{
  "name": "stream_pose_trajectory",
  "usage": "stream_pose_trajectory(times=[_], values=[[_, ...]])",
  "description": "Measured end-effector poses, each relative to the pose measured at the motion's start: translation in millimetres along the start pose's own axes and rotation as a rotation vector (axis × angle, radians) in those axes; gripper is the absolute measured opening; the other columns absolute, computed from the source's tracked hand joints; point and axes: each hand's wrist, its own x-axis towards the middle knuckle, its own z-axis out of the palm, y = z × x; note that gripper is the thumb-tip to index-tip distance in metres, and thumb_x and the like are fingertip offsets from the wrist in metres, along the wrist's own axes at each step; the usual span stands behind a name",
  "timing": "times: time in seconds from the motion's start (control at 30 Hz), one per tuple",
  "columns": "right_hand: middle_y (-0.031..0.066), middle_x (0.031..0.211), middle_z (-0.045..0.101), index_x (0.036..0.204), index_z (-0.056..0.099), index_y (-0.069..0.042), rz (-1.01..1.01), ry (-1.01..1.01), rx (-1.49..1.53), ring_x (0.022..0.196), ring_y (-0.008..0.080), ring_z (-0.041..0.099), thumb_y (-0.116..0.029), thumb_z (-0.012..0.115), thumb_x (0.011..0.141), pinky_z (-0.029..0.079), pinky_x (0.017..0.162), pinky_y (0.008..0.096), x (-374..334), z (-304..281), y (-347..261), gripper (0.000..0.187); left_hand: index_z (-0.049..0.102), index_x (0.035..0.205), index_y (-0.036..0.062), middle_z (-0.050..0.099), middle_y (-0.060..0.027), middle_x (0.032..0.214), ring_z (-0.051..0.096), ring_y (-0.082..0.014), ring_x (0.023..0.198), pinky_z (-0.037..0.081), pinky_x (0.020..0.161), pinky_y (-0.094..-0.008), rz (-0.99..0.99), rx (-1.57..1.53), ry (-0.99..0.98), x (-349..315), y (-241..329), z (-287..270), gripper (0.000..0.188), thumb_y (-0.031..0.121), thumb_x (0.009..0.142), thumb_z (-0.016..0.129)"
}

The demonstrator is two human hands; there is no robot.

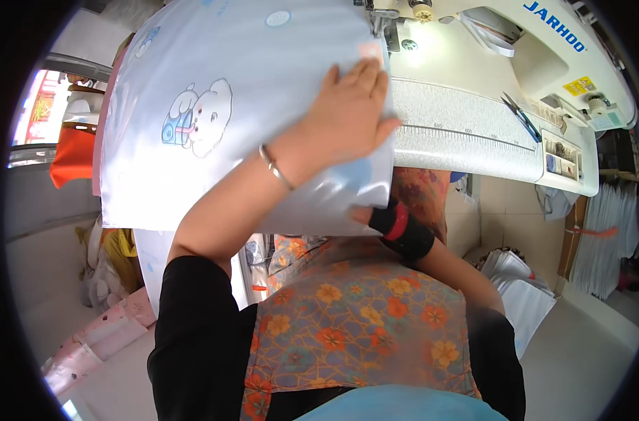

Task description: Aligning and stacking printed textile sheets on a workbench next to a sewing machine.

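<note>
A large glossy pale-blue sheet (249, 63), printed with a cartoon puppy, spreads over the sewing table and hangs past its front edge. My left hand (354, 105) lies flat on it, fingers stretched toward a small pink patch (369, 50) at the sheet's right edge. Just beyond the fingertips is the presser foot (384, 24) of a white sewing machine (544, 42). Lower down, my right hand (362, 214), in a black wrist brace with a red band, pinches the sheet's near right corner. Its thumb shows on top; the other fingers are hidden underneath.
Blue-handled scissors (523, 119) lie on the machine bed, right of a printed ruler scale (467, 130). A small parts tray (563, 158) is set into the bed's right end. Stacked pale sheets (603, 245) stand at right; an orange cloth (74, 154) hangs at left.
</note>
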Motion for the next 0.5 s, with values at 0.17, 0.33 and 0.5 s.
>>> stream_pose_trajectory(times=[0.17,0.33,0.5], values=[[0.0123,0.128,0.057,0.128,0.056,-0.001,-0.135,0.254,-0.493,0.116,0.0198,0.054,-0.017,0.064,0.089,0.045,0.098,0.0372,-26,-4,-32,0.043,0.045,0.135,-0.0071,0.041,-0.0245,0.144,0.036,-0.0351,0.137,0.027,0.109,-0.0601,-0.001,0.048,-0.004,-3,-4,7,0.065,0.042,0.093,0.052],[0.0151,0.114,0.059,0.117,0.062,-0.007,-0.994,0.443,-1.73,0.103,0.032,0.059,-0.003,0.066,0.076,0.049,0.085,0.0424,-23,-25,-50,0.041,0.044,0.137,-0.0054,0.04,-0.023,0.146,0.035,-0.034,0.138,0.027,0.11,-0.0591,0.023,0.051,0.051,9,-26,17,0.065,0.042,0.093,0.051],[0.0081,0.092,0.064,0.094,0.068,-0.009,-1.111,0.361,-1.684,0.084,0.0279,0.063,-0.002,0.068,0.069,0.051,0.071,0.04,-6,-23,-48,0.026,0.042,0.138,-0.0048,0.038,-0.0228,0.147,0.034,-0.0334,0.139,0.027,0.111,-0.0576,-0.014,0.073,0.032,2,-13,11,0.064,0.041,0.095,0.049]])
